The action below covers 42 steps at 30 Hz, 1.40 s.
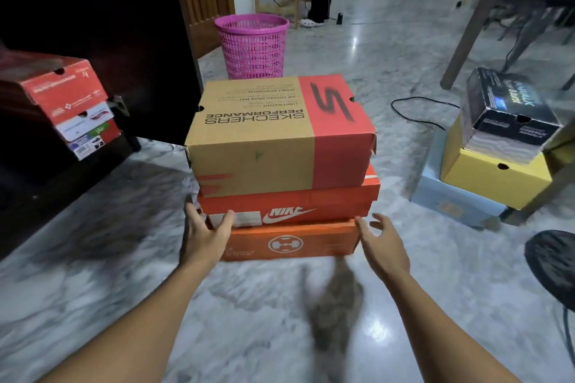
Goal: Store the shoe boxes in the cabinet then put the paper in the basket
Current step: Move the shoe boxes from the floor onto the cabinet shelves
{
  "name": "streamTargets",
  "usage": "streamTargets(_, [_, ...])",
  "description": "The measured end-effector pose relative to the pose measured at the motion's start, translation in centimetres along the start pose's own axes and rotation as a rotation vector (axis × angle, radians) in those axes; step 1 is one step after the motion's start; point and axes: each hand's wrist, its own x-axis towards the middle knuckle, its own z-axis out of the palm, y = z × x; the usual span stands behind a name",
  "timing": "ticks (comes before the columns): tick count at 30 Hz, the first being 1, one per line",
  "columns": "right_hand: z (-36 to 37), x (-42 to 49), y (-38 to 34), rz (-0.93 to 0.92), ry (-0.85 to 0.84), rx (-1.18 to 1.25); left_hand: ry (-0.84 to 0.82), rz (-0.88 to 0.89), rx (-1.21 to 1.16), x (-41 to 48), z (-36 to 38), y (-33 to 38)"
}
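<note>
A stack of three shoe boxes stands on the floor in front of me: a tan and red Skechers box [267, 140] on top, a red Nike box [326, 202] in the middle, an orange box [311, 242] at the bottom. My left hand [205, 233] is open at the stack's left front corner, fingers touching the lower boxes. My right hand [384, 242] is open just beside the orange box's right end. A red shoe box [68, 102] sits in the dark cabinet [93, 9] at left. A pink basket [252, 46] stands behind the stack. A blurred brownish crumpled paper [336, 298] lies between my arms.
At right, a black box [510, 109] sits on a yellow box [491, 177] on a pale blue box [451, 205], beside a table leg [476, 19]. A black cable [417, 109] runs over the marble floor. A black stool [553, 261] is at far right. A person stands far back.
</note>
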Motion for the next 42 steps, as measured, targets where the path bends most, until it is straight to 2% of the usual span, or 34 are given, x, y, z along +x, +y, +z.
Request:
streamTargets(2, [-1.0,0.1,-1.0,-0.039,0.174,0.077,0.076,0.122,-0.006,-0.2,-0.5,0.6])
streamTargets(4, [-1.8,0.4,-3.2,-0.146,0.276,0.200,0.157,0.226,-0.045,0.0,-0.9,1.7])
streamTargets(6, [-2.4,0.9,-6.1,-0.279,0.265,0.329,0.235,0.335,-0.099,0.3,-1.4,3.6])
streamTargets(9, [-3.6,1.8,-10.7,-0.393,0.144,0.455,0.339,0.441,-0.199,0.8,-2.2,7.3])
streamTargets(12, [-4.4,2.8,-14.0,-0.406,-0.094,0.459,0.326,0.304,-0.249,2.5,-2.9,10.2])
streamTargets(15, [-4.9,3.9,-14.8,-0.430,-0.257,0.474,0.171,0.125,-0.247,4.7,-3.6,10.7])
streamTargets(17, [-5.3,4.2,-14.9,-0.422,-0.358,0.480,0.093,0.098,-0.238,5.6,-3.8,10.3])
streamTargets(19, [-5.4,4.5,-15.3,-0.431,-0.423,0.499,0.093,0.090,-0.240,5.9,-3.7,10.1])
streamTargets(24, [-6.2,5.1,-16.4,-0.464,-0.435,0.562,0.203,0.063,-0.249,3.6,-3.7,11.6])
streamTargets(28, [-7.6,4.8,-18.9,-0.478,-0.494,0.575,0.262,0.027,-0.249,0.6,-6.6,14.7])
streamTargets(36, [-8.0,0.4,-30.8,-0.633,-0.735,0.573,0.544,0.004,-0.224,-5.1,-19.0,21.5])
streamTargets(38, [-7.1,-1.2,-34.1,-0.677,-0.764,0.577,0.612,-0.024,-0.228,-6.0,-22.6,22.6])
streamTargets(42, [-4.1,-4.7,-40.7,-0.708,-0.774,0.587,0.745,0.028,-0.204,-6.3,-29.5,23.8])
